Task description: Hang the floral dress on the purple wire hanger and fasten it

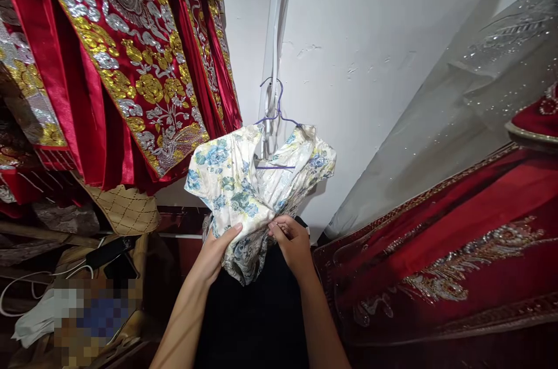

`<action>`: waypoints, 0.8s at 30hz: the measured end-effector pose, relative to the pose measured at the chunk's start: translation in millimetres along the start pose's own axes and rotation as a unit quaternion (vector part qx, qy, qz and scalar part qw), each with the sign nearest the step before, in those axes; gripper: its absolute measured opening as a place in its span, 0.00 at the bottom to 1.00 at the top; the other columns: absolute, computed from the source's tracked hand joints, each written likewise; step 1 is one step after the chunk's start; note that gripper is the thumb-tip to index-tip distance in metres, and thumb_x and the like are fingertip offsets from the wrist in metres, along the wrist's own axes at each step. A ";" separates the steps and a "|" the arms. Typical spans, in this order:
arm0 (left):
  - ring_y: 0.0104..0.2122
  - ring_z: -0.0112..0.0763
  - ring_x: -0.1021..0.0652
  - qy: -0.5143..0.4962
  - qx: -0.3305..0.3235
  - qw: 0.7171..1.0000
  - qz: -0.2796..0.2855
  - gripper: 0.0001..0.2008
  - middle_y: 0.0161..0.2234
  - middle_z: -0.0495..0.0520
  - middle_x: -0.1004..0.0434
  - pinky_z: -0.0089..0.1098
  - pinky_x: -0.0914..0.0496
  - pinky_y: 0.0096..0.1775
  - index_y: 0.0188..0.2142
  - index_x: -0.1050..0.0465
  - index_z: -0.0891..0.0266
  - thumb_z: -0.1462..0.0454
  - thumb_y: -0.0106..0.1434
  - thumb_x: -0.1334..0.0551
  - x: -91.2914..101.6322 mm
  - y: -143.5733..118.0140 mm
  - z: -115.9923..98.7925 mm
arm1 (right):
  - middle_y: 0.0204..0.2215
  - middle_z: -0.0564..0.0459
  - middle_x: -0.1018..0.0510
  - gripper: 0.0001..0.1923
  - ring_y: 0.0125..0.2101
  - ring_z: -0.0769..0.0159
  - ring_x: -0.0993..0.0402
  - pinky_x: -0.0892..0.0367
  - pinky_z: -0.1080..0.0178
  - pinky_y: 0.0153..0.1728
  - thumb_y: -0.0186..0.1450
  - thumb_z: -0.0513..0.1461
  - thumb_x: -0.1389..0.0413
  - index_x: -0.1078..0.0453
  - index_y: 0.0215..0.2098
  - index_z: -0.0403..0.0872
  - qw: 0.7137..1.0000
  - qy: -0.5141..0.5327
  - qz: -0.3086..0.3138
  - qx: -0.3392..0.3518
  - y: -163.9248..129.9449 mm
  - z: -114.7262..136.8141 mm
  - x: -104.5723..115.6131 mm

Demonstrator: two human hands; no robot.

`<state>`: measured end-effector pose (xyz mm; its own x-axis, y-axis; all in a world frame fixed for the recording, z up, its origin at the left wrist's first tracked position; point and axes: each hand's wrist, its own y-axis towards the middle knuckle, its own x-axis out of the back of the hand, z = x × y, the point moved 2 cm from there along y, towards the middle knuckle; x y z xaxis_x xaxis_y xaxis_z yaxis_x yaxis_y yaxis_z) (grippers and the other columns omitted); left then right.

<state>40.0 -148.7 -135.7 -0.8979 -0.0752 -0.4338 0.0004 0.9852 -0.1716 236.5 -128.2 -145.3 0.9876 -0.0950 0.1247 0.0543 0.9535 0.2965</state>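
Observation:
A short-sleeved floral blouse (238, 183), cream with blue and green flowers, hangs on a thin purple hanger (279, 107). The hanger's hook is up against a pale strip on the wall. My left hand (218, 247) grips the blouse at its lower left side, thumb on top and the other fingers hidden behind the cloth. With thumb and fingers pinched together, my right hand (290, 236) holds the front edge of the blouse just below the V-shaped neckline. The blouse's lower part bunches and drops between my two hands.
Red garments with gold and silver embroidery (143, 67) hang at the left. A sheer sparkling cloth (436, 101) and a red beaded garment (457, 241) are at the right. Lower left, a wooden stand (142, 264) carries a dark phone-like object and a white cable.

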 end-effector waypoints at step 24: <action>0.32 0.28 0.25 0.220 -0.233 0.947 -0.022 0.13 0.32 0.48 0.28 0.28 0.30 0.39 0.47 0.32 0.58 0.68 0.62 0.38 -32.8 -2.6 48.6 | 0.24 0.54 0.23 0.06 0.26 0.66 0.31 0.37 0.63 0.31 0.62 0.38 0.40 0.23 0.28 0.48 0.993 -0.081 0.077 0.045 -1.9 20.5 1.0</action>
<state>90.8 -156.3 -164.0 -0.9890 -0.1476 -0.0062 -0.1437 0.9516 0.2719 234.4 -136.0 -126.3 0.9465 -0.0024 0.3227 -0.1153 0.9315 0.3450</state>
